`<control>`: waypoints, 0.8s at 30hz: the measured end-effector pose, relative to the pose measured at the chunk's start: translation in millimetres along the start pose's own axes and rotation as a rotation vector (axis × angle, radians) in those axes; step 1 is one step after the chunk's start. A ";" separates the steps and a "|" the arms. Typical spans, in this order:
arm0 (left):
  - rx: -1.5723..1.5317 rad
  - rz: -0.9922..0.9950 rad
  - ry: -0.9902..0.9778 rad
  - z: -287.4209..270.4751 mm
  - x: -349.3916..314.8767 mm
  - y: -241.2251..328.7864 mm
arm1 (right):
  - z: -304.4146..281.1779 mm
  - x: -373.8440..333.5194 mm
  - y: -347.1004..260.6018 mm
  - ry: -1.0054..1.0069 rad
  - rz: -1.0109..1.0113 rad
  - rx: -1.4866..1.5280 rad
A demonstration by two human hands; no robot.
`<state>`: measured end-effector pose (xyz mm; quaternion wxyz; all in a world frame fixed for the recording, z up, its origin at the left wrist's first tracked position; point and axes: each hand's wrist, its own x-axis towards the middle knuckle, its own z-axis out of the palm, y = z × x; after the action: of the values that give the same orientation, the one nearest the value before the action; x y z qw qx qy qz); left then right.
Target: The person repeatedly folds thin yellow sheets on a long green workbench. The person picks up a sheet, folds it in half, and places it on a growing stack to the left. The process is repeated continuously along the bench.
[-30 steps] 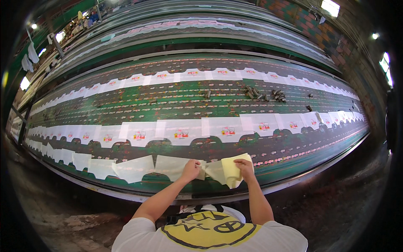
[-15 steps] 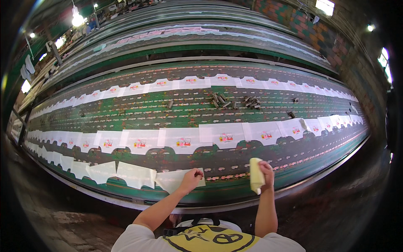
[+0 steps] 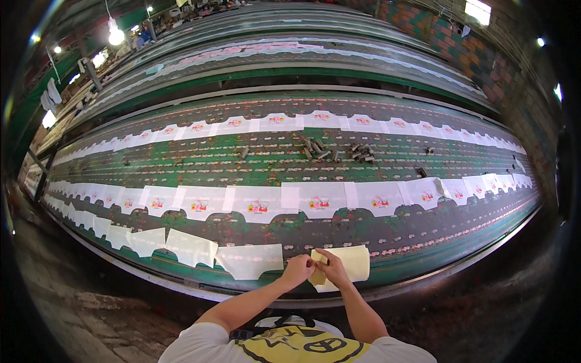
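Over the near edge of the long table, both hands meet at a folded stack of pale yellow fabric pieces (image 3: 354, 262). My right hand (image 3: 333, 269) grips its left part, thumb and fingers bent round it. My left hand (image 3: 298, 270) is closed in a pinch at the stack's left edge; the fingertips partly hide what they pinch. Just left of it, a plain whitish fabric piece (image 3: 251, 261) lies flat along the table's front. More such pieces, like this tilted one (image 3: 191, 247), continue in a row to the left.
The long green and dark table (image 3: 423, 233) bears two further rows of white cut pieces with small coloured prints, such as this piece (image 3: 259, 206). Short dark cylinders (image 3: 318, 147) lie between those rows. More long tables (image 3: 242, 69) stand beyond, with a lit bulb (image 3: 115, 33) hanging at left.
My right hand has brought the yellow stack leftward and turned it flatter. My left hand has left the whitish piece and moved right to the stack's edge. The view has shifted slightly.
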<state>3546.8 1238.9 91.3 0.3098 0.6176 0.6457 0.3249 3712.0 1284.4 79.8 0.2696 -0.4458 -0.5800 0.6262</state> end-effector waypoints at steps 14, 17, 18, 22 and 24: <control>-0.919 -0.585 -0.288 -23.9 25.4 -30.0 | -6.2 12.6 -7.5 0.052 -0.018 -0.017; -1.001 -0.571 -0.309 -23.1 26.0 -34.0 | -9.3 14.8 -4.8 0.012 -0.061 -0.297; -0.993 -0.564 -0.324 -20.6 26.3 -32.9 | -8.3 11.8 -13.7 0.014 -0.047 -0.314; -0.918 -0.509 -0.373 -13.7 29.1 -22.5 | -11.0 1.7 -40.1 0.005 -0.043 -0.391; -0.878 -0.475 -0.377 -7.9 31.9 -17.1 | -20.8 2.1 -37.4 -0.027 -0.060 -0.403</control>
<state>3528.8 1270.0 82.4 0.7150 0.3142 0.5040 0.3688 3722.4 1303.1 116.9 0.1854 -0.4649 -0.7103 0.4950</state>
